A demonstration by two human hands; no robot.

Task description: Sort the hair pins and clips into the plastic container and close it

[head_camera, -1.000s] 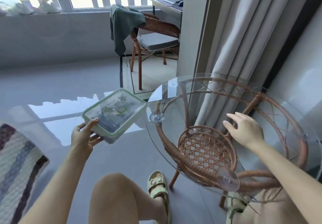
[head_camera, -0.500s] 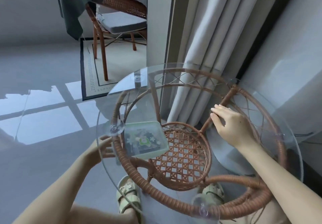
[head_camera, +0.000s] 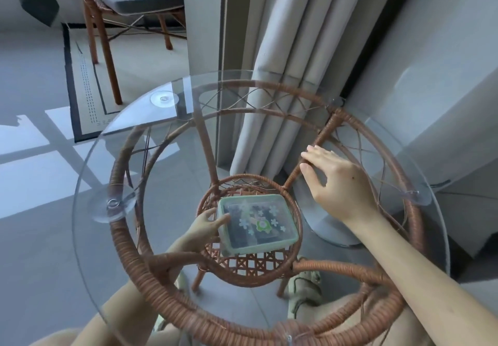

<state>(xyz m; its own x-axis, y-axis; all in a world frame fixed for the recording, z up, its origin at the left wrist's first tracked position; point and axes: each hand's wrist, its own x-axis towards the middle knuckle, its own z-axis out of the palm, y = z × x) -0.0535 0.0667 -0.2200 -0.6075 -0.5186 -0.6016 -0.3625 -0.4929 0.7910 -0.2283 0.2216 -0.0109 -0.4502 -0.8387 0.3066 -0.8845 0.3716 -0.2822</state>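
Observation:
A closed plastic container (head_camera: 257, 223) with a pale green rim and a clear lid printed with flowers lies on the woven lower shelf (head_camera: 250, 265) of a rattan table, seen through the glass top. Dark contents show dimly through the lid; no single pin or clip can be made out. My left hand (head_camera: 205, 228) reaches under the glass and grips the container's left edge, thumb on the lid. My right hand (head_camera: 341, 184) rests above the glass top at the right, fingers spread, holding nothing.
The round glass top (head_camera: 113, 141) sits on a rattan ring frame (head_camera: 129, 240) with clear suction pads. Grey curtains (head_camera: 283, 49) hang behind the table. A rattan chair (head_camera: 129, 3) with a grey cushion stands on a rug at the back left. My sandalled feet are beneath the table.
My left hand carried the container from out at the left, under the glass top, onto the middle of the lower woven shelf. My right hand stayed over the glass at the right.

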